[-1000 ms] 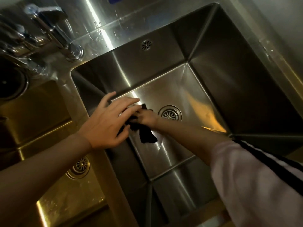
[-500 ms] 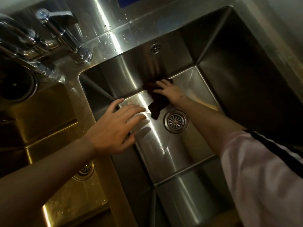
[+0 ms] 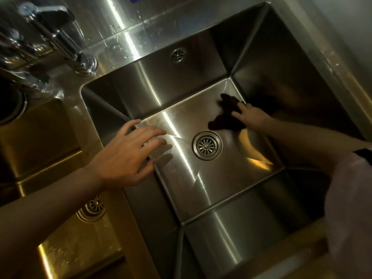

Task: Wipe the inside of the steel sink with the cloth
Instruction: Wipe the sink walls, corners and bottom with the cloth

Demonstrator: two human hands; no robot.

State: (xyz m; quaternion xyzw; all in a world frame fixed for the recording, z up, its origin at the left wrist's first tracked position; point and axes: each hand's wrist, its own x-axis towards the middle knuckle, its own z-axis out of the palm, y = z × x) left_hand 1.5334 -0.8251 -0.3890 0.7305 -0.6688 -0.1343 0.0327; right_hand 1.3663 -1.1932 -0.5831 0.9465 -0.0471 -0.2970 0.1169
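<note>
Reaching deep into the steel sink [image 3: 237, 190] with the right hand [image 3: 252, 116], arm stretched across from the lower right, pale sleeve [image 3: 354, 198] bunched above the elbow. Pressing flat on the dark cloth [image 3: 226, 115] with straight, spread fingers [image 3: 238, 112], palm down, not curling round it. Lying under those fingers on the sink floor, the cloth, bunched near the far right corner, just beyond the round drain [image 3: 207, 145] and apart from it, its far edge close to the seam where floor meets right wall.

Hovering over the left edge of the basin with the left hand [image 3: 128, 156], forearm coming in from the lower left, fingers loosely spread and relaxed, holding nothing; whether touching the dividing rim or floating just above it, not possible to tell. Casting a faint shadow of fingers on the floor beside the drain.

Differing from half a second ago: having slid cloth and right hand from the middle of the back edge of the floor over toward the right corner, now lying to the right of the drain's far side rather than to its left. Staying much where it was at the left rim, the left hand, fingers similarly spread. Showing at upper left, the faucet [image 3: 60, 40]; at lower left, a second basin [image 3: 66, 238] in yellowish light.
</note>
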